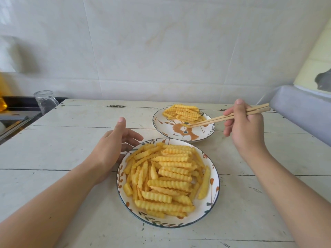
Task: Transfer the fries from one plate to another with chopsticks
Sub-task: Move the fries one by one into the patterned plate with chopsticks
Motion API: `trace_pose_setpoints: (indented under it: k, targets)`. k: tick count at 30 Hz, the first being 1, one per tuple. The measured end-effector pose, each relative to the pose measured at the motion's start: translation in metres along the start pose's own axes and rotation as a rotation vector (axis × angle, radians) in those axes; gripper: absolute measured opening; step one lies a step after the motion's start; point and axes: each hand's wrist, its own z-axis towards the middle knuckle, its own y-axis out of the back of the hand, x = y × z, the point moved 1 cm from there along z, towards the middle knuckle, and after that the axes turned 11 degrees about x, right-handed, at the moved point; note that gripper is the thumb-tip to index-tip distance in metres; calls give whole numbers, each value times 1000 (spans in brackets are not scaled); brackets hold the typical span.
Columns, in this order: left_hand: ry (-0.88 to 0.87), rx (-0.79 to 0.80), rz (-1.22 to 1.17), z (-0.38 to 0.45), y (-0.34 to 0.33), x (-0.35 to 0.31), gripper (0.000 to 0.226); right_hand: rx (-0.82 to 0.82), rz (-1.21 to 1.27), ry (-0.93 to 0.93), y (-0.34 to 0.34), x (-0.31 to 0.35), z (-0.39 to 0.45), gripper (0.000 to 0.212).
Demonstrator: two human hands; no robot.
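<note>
A near plate with a leaf pattern is heaped with crinkle-cut fries. Behind it to the right, a far plate with a brown animal drawing holds a smaller pile of fries at its back. My right hand grips wooden chopsticks; their tips rest on the far plate's middle, at a small fry. My left hand rests open against the near plate's left rim, thumb up, holding nothing.
The plates stand on a worn white wooden table. An upturned clear glass stands at the table's far left corner beside a dark sink area. A tiled wall runs behind. A grey padded edge lies at the right.
</note>
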Motion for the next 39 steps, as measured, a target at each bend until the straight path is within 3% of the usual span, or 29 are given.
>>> trace_pose_setpoints:
  k: [5,8,11,18,24,29,33,39]
  targets:
    - [0,3,0,-1,-2,-2,79,-86,284,-5,13,27,-3,55]
    - [-4,5,2,-2,-2,-3,79,38,546,-46,12,46,-10,57]
    - [-4,8,-6,-2,-2,-3,78,208,616,-70,4,56,-21,58]
    - [2,5,9,-1,-1,-2,78,314,465,34,-14,63,-41,56]
    - [1,7,1,-1,-1,-2,78,363,503,21,-13,73,-45,52]
    - [1,3,0,0,-1,-2,78,130,532,-4,-4,56,-27,52]
    - [1,-2,5,0,-1,-1,79,-45,155,110,8,29,-13,40]
    - [-5,-5,7,0,-1,-1,78,56,-143,269,4,7,-14,32]
